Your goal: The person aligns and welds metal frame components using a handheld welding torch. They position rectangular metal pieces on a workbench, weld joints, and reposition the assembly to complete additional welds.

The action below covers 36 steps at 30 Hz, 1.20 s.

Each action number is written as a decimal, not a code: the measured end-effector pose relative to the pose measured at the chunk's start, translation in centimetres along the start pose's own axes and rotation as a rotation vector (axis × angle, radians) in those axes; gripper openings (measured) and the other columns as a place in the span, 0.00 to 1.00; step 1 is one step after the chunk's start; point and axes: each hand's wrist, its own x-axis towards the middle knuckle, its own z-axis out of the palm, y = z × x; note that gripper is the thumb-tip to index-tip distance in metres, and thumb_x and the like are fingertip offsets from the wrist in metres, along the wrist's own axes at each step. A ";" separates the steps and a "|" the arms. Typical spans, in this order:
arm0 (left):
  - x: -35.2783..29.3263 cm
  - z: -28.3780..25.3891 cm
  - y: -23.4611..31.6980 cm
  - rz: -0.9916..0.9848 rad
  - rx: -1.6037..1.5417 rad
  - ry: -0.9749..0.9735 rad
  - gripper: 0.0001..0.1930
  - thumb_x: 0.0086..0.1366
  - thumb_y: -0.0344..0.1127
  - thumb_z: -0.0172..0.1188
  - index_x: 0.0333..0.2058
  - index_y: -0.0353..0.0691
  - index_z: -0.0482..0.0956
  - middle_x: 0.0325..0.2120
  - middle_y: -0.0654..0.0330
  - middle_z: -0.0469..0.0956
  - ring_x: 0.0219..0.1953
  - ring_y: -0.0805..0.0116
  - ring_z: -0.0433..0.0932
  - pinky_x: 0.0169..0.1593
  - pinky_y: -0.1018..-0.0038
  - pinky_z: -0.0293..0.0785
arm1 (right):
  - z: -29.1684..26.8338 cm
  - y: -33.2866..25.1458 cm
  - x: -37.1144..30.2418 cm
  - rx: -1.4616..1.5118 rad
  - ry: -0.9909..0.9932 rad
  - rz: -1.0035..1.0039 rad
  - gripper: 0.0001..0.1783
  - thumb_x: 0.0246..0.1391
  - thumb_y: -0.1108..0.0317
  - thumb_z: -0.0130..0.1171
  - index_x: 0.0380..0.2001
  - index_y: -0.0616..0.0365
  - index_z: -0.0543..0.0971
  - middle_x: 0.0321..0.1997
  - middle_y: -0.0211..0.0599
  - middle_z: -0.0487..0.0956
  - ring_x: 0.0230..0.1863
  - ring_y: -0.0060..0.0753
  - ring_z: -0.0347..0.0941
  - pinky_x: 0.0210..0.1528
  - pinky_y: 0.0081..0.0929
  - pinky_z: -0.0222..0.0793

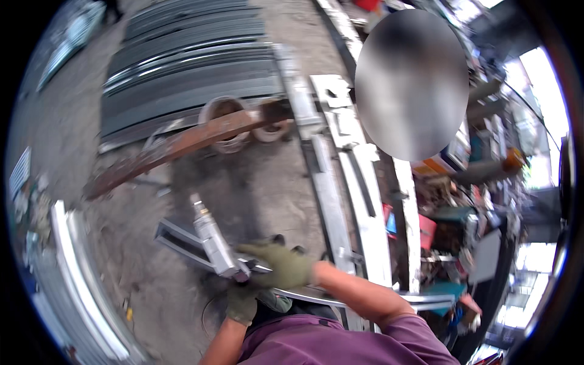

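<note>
In front of my body is a grey, box-shaped hand tool (212, 240) with a slim stepped nose tilted up and to the left. My left hand (243, 306), in a green work glove, is closed at its rear end, where the handle is mostly hidden. Just right of the tool, my gloved right hand (283, 266) is curled with its fingers pointing left. A shiny metal bit shows by its palm, but blur hides what it grips. Beneath the tool runs a metal channel bar (176, 238), whose open end faces left; a strip (426, 298) shows on the right.
A rusty beam (176, 146) crosses ahead, with round buckets (225, 125) beside it. Dark metal profiles (194, 73) are stacked beyond. Long white bars (365, 201) lie to the right, where a person with a blurred face stands. Pale profiles (91, 280) lie left.
</note>
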 end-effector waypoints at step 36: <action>4.7 -10.8 -5.6 0.321 0.945 -0.201 0.32 0.67 0.46 0.56 0.65 0.31 0.76 0.58 0.46 0.81 0.46 0.49 0.88 0.49 0.54 0.83 | -4.7 -13.2 23.7 -0.681 -0.242 0.122 0.22 0.69 0.59 0.65 0.63 0.48 0.82 0.41 0.51 0.88 0.44 0.54 0.88 0.47 0.43 0.81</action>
